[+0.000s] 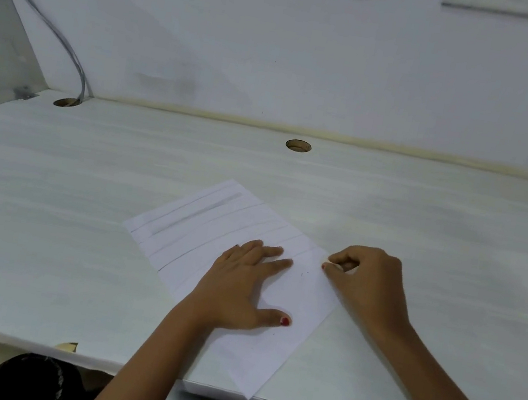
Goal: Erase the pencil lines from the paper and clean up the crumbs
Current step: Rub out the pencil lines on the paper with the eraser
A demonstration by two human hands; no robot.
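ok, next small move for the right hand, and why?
Several pencil lines show on the far half of the paper. The left hand presses the sheet flat. The right hand pinches what looks like an eraser at the sheet's right edge. So probably: slide the right hand left onto the nearest line and rub.

Dim, even, greyish light; soft shadows, slight overall blur, wide-angle bending at edges.

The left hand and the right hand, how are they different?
The left hand lies flat, fingers straight, on the white pencil-lined paper; the right hand is curled, pinching a small pale object. The left hand sits mid-sheet; the right hand at its edge. Both show red nails.
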